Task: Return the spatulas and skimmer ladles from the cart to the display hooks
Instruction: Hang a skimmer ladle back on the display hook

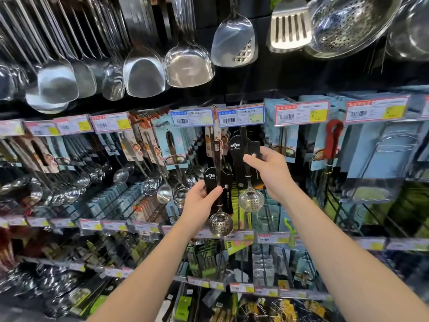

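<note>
Display rack: dark back panel, several tiers of hooks and price rails, fills the whole view.

Top tier: row of plain steel spatulas hanging blade-down, polished, with broad scooped blades. To their right hang a perforated spatula, a slotted turner and a large perforated strainer bowl.

Second tier: carded goods packed tight. Blue-backed cards at right, small ladles and spoons at left and centre.

Task items, centre of second tier: two skimmer ladles, same make. Each has a thin dark handle tied onto a black shaped card with white print, and a small round steel bowl with punched holes.
- Left skimmer ladle sits lower, in front of the rack, its bowl level with the third-tier price rail.
- Right skimmer ladle sits higher, its card top just under a blue-edged price tag. Cannot tell whether it hangs on a hook.

Left hand: fingers curled behind the lower card, thumb pressed across its front, holding it upright.

Right hand: thumb and fingertips pinch the right edge of the upper card.

Obstructions: neighbouring cards crowd both sides of that slot, and the price tag overhangs its front.
</note>
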Demonstrator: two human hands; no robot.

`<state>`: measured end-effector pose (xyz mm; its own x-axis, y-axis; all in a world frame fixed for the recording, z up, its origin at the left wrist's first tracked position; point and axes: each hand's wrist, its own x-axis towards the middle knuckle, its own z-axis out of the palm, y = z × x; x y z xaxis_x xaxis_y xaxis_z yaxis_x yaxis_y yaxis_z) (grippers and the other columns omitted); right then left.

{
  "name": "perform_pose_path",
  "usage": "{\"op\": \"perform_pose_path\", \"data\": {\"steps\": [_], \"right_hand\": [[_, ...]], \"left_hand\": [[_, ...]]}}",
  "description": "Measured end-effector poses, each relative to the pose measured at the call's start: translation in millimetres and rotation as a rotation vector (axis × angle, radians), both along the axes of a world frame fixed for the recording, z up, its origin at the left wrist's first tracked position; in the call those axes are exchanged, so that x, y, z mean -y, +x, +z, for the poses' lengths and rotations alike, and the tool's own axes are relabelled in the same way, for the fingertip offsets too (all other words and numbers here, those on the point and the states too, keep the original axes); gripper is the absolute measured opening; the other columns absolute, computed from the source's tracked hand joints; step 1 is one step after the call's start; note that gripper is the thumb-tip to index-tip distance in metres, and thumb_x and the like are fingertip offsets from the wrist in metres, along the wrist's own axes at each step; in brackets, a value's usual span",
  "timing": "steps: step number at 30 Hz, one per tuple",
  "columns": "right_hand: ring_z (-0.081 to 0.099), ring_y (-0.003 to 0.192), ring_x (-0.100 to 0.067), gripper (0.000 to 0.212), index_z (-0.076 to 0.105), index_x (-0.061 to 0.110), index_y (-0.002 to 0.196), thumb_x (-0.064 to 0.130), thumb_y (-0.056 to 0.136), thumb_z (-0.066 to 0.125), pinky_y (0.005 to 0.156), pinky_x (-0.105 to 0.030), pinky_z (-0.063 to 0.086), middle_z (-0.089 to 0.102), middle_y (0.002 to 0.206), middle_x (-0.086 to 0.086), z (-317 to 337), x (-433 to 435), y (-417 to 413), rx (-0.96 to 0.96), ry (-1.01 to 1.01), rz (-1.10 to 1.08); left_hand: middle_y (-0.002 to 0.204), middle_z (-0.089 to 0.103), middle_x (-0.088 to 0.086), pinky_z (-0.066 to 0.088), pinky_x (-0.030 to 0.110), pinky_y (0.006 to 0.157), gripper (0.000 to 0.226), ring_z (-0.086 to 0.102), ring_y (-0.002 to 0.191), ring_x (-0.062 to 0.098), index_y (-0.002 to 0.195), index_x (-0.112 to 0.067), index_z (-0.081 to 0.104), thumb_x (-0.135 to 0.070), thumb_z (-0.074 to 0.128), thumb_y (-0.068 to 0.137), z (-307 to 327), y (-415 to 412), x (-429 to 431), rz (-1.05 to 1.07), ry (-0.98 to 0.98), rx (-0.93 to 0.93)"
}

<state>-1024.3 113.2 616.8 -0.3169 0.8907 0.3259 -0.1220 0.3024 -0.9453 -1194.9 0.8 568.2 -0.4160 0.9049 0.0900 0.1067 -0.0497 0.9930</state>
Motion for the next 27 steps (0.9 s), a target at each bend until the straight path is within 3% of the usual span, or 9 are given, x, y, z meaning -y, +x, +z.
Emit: {"op": "perform_pose_path", "data": {"steps": [4, 11, 14, 19, 22, 25, 27], "right_hand": [[0.071, 0.106, -0.035, 0.013, 0.076, 0.015, 0.105, 0.017, 0.094, 0.07, 0.099, -0.052, 0.056, 0.076, 0.107, -0.016, 1, -9, -5, -0.013, -0.009, -0.023], [0.073, 0.101, -0.014, 0.01, 0.076, 0.023, 0.102, 0.015, 0.097, 0.071, 0.087, -0.03, 0.056, 0.079, 0.105, 0.002, -5, -34, -23, -0.027, -0.15, -0.056], [0.072, 0.106, -0.022, 0.009, 0.078, 0.019, 0.1, 0.025, 0.094, 0.074, 0.095, -0.039, 0.056, 0.079, 0.106, -0.002, -6, -55, -33, 0.012, -0.174, -0.125], [0.071, 0.112, -0.025, 0.008, 0.077, 0.019, 0.099, 0.024, 0.096, 0.072, 0.104, -0.044, 0.053, 0.079, 0.109, -0.003, -5, -91, -45, 0.026, -0.239, -0.086], [0.069, 0.116, -0.026, 0.02, 0.075, 0.015, 0.109, 0.03, 0.095, 0.072, 0.108, -0.045, 0.051, 0.077, 0.116, -0.007, -5, -108, -49, 0.054, -0.266, -0.107], [0.062, 0.125, -0.029, 0.055, 0.058, 0.004, 0.136, 0.04, 0.096, 0.069, 0.1, -0.035, 0.047, 0.067, 0.133, -0.011, -12, -106, -51, 0.171, -0.296, -0.18], [0.059, 0.128, -0.032, 0.064, 0.051, 0.002, 0.143, 0.042, 0.097, 0.067, 0.102, -0.036, 0.044, 0.062, 0.138, -0.014, -22, -96, -51, 0.276, -0.311, -0.28]], "left_hand": [[0.104, 0.082, -0.001, 0.064, 0.036, 0.086, 0.016, 0.078, 0.099, 0.021, 0.116, -0.018, 0.071, -0.014, 0.068, 0.101, -5, 0, -4, -0.013, -0.013, 0.016], [0.109, 0.082, 0.003, 0.059, 0.053, 0.099, 0.017, 0.077, 0.106, 0.027, 0.117, -0.017, 0.072, -0.015, 0.069, 0.1, -16, -2, -14, -0.018, -0.037, 0.054], [0.108, 0.082, 0.003, 0.058, 0.057, 0.099, 0.016, 0.077, 0.106, 0.028, 0.115, -0.019, 0.072, -0.016, 0.07, 0.099, -18, -3, -20, -0.025, -0.051, 0.077], [0.114, 0.08, 0.002, 0.059, 0.053, 0.1, 0.018, 0.076, 0.109, 0.025, 0.119, -0.018, 0.071, -0.016, 0.069, 0.1, -17, -3, -30, -0.077, -0.046, 0.066], [0.114, 0.08, 0.002, 0.06, 0.05, 0.1, 0.019, 0.076, 0.108, 0.024, 0.119, -0.018, 0.07, -0.016, 0.068, 0.101, -10, -6, -39, -0.1, -0.035, 0.039], [0.112, 0.08, 0.002, 0.06, 0.049, 0.099, 0.017, 0.076, 0.107, 0.024, 0.116, -0.02, 0.072, -0.02, 0.07, 0.1, -7, -8, -48, -0.117, -0.031, 0.024], [0.112, 0.08, 0.001, 0.061, 0.045, 0.098, 0.017, 0.076, 0.108, 0.024, 0.116, -0.02, 0.072, -0.02, 0.07, 0.099, -5, -8, -53, -0.128, -0.021, 0.026]]}}
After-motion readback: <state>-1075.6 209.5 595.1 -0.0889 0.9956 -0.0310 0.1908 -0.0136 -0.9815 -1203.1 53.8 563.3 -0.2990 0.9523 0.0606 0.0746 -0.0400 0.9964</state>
